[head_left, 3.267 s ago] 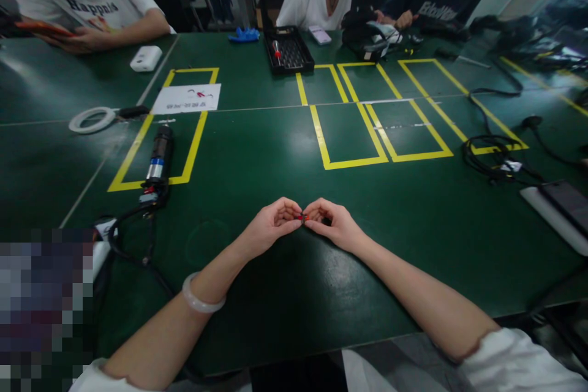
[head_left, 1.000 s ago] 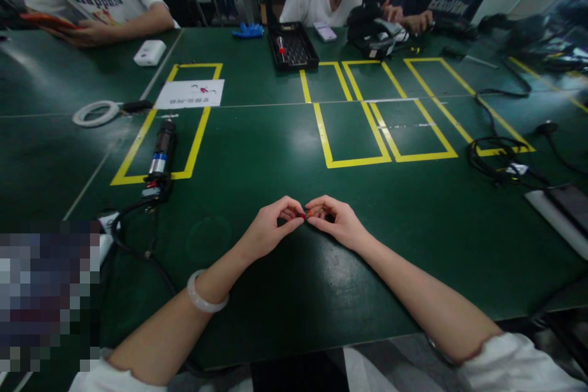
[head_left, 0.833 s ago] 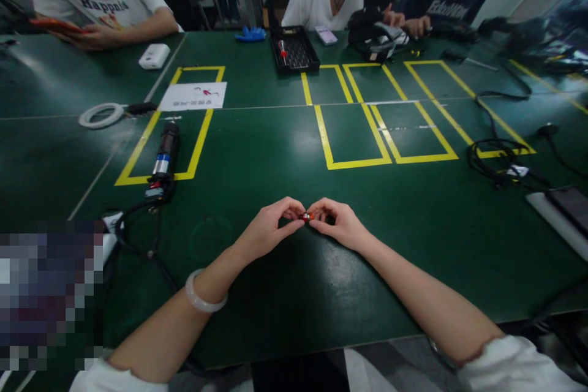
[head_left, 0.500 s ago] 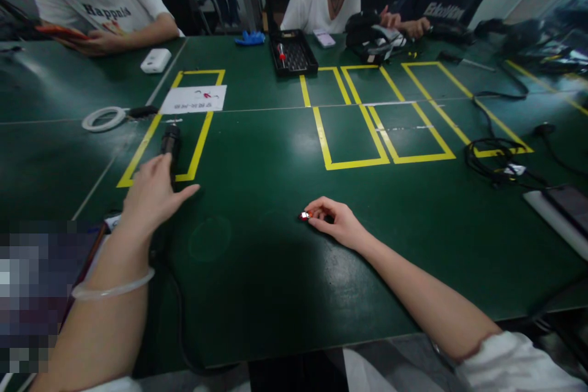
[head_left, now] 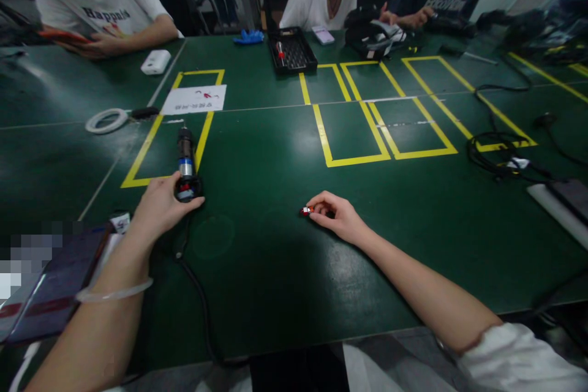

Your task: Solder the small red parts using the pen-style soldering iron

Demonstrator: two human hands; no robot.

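Observation:
My left hand [head_left: 163, 205] is closed around the rear end of a corded electric screwdriver [head_left: 185, 153], a black cylinder with a silver and blue band. Its thin tip points away from me, inside the left yellow taped rectangle, and a black cord trails from its back toward the table's front edge. Near the middle of the table, my right hand [head_left: 337, 215] pinches a small red part with a bright white patch [head_left: 305, 211], low over the green surface. The fingertips hide much of that part, so its kind is unclear.
A labelled white paper [head_left: 195, 99] lies across the left rectangle [head_left: 142, 182]. A tape ring [head_left: 106, 121] is left of it. A black tray [head_left: 294, 64] holds a red screwdriver [head_left: 280, 54]. Cables [head_left: 493, 156] lie coiled at right. Three people sit opposite.
My left hand has drawn the electric screwdriver slightly to the right and tipped or turned it, showing its silver and blue band and rear end. My right hand stays nearly still with the red part.

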